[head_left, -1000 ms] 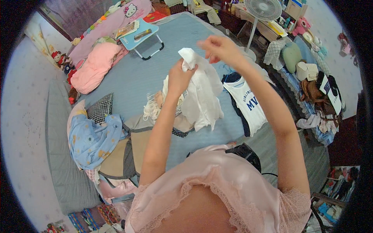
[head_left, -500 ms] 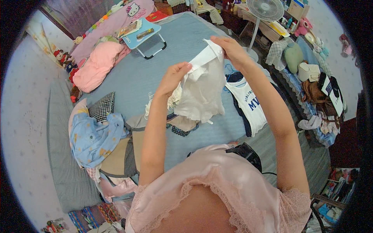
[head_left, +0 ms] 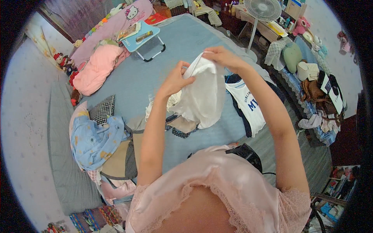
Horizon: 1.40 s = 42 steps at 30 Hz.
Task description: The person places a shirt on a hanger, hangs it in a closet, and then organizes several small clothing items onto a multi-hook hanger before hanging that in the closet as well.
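Observation:
Over the bed I hold up a thin, partly see-through white garment [head_left: 202,97] by its thicker top edge; whether it is a skirt or a top I cannot tell. My left hand [head_left: 176,80] grips the left end of that edge, with the thumb toward the inside. At the right end, my right hand [head_left: 224,59] pinches the cloth. The lower part hangs loose over a small pile of clothes, where a beige and dark dotted piece [head_left: 184,126] shows below. A white tank top with dark lettering [head_left: 248,103] lies flat to the right.
The blue bed sheet [head_left: 184,37] spreads beneath. A small folding table [head_left: 142,37] stands at the far left near a pink blanket [head_left: 99,70]. Blue bedding [head_left: 95,136] is heaped at left. A white fan [head_left: 254,31] and a cluttered bench [head_left: 307,89] stand right.
My hands have come nearer each other, the right one moving left and toward me. The stretched top band has slackened and folded, and the hanging cloth has swung lower.

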Motion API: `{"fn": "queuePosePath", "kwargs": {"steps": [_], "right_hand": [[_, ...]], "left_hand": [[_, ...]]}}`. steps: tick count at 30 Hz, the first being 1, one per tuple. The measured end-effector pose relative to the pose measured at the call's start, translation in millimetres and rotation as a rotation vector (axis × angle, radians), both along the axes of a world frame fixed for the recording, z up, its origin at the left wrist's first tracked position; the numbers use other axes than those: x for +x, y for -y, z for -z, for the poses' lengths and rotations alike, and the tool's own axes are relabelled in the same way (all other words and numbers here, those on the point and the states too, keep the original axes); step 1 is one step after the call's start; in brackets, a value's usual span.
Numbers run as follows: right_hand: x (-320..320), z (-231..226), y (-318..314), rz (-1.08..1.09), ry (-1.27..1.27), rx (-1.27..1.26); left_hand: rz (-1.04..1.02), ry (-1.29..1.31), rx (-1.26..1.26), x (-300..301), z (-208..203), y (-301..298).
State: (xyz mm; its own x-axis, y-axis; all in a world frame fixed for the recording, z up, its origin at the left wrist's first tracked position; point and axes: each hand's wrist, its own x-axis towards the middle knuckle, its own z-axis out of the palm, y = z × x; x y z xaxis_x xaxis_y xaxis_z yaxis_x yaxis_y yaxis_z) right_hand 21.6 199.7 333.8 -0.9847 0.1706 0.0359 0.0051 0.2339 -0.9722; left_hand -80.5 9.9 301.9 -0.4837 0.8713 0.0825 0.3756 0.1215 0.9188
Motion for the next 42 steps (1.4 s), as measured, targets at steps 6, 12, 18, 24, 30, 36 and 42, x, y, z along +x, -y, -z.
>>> {"fn": "queuePosePath", "kwargs": {"steps": [6,12,18,24,30,36,42], "right_hand": [[4.4,-11.5,-11.7,0.214,0.204,-0.414],[4.6,-1.5,-24.0,0.171,0.23,-0.625],[-0.9,-2.5,-6.7,0.057,0.176,-0.698],[8.7,-26.5,0.0,-0.007,0.221,-0.565],[-11.8,73.2,-44.2,-0.001,0.315,-0.283],[-23.8,264.9,-99.4,0.273,0.455,-0.164],[-2.1,439.8,-118.6,0.02,0.624,0.247]], "left_hand": [[-0.011,0.194,-0.063,-35.4,34.1,22.8],[-0.131,0.464,0.021,-43.0,39.4,33.1],[-0.268,-0.397,0.38,35.5,28.6,-28.1],[-0.174,-0.474,-0.035,-7.5,35.6,-5.5],[-0.515,-0.449,-0.16,-33.1,3.3,34.6],[-0.818,0.614,0.024,-38.5,85.9,112.8],[-0.887,0.924,0.785,32.2,57.3,159.6]]}}
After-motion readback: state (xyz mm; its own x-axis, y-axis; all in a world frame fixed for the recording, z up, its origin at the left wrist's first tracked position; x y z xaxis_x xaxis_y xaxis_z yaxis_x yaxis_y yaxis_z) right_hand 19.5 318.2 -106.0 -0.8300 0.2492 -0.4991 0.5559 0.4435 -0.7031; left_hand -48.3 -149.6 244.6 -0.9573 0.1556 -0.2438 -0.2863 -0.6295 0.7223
